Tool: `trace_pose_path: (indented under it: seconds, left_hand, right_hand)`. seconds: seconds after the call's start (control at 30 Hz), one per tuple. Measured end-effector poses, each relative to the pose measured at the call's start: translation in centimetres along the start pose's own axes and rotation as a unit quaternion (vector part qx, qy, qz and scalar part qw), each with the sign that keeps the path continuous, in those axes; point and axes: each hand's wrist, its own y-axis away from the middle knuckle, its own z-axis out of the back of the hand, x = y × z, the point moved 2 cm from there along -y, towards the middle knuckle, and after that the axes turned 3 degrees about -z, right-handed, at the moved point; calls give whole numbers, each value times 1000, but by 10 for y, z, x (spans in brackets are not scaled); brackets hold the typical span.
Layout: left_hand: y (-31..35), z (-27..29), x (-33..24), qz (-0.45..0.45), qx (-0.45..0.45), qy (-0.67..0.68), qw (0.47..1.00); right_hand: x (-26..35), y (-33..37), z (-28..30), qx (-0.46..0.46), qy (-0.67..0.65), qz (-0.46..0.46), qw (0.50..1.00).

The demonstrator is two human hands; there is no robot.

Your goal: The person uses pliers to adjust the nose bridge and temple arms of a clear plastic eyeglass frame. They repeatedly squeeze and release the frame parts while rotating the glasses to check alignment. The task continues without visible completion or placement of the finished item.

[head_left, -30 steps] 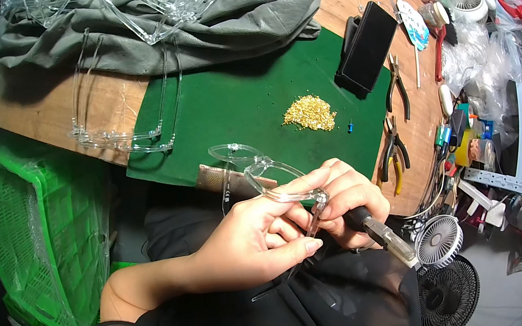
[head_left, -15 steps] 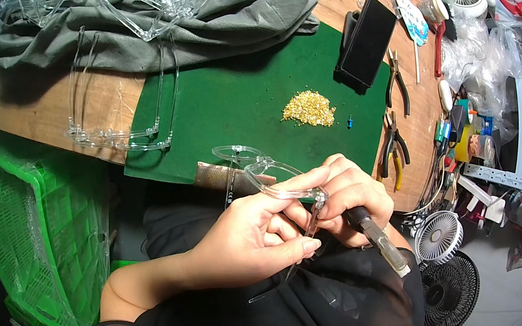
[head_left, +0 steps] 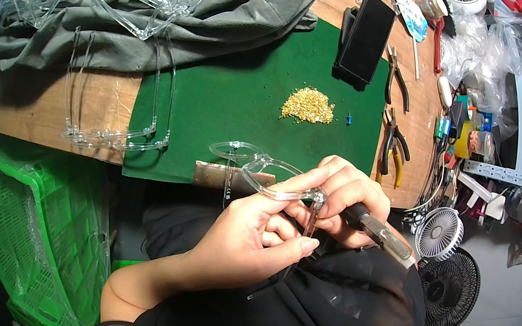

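Note:
My left hand [head_left: 232, 240] is closed round a clear plastic eyeglass frame [head_left: 263, 161], its fingers at one temple near the hinge. The two rims point away from me over the near edge of a green mat. At the same hinge, my right hand [head_left: 356, 195] is closed, fingertips pressed close to the frame. Out of its palm side sticks a handheld tool [head_left: 388, 242] with a black collar and a greyish, see-through handle. Its working tip is hidden by my fingers, so its exact kind is unclear.
On the green mat [head_left: 216, 101] lie a pile of tiny gold metal parts [head_left: 307, 107], a small blue pin [head_left: 349, 119] and a black phone [head_left: 363, 41]. Pliers [head_left: 394, 82] rest to the right. More clear frames [head_left: 119, 142] stand left; a green crate [head_left: 43, 220] is beside the table.
The tool's handle has swung slightly to the right in my right hand. Both hands keep their hold at the hinge, and the whole view has shifted a little.

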Motion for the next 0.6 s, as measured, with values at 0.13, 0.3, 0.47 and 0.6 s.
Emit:
trace_pose_path:
  seconds: [0.13, 0.3, 0.47, 0.6]
  left_hand:
    - [0, 2, -4, 20, -3, 4, 1000]
    - [1, 3, -1, 14, -8, 46, 999]
    - [-1, 0, 3, 22, 13, 75, 997]
    - [0, -1, 2, 21, 8, 43, 999]
  right_hand:
    - [3, 0, 2, -6, -4, -20, 1000]
    - [4, 17, 11, -5, -8, -117, 993]
    - [9, 7, 2, -47, -10, 8, 999]
    - [6, 4, -2, -26, 18, 10, 999]
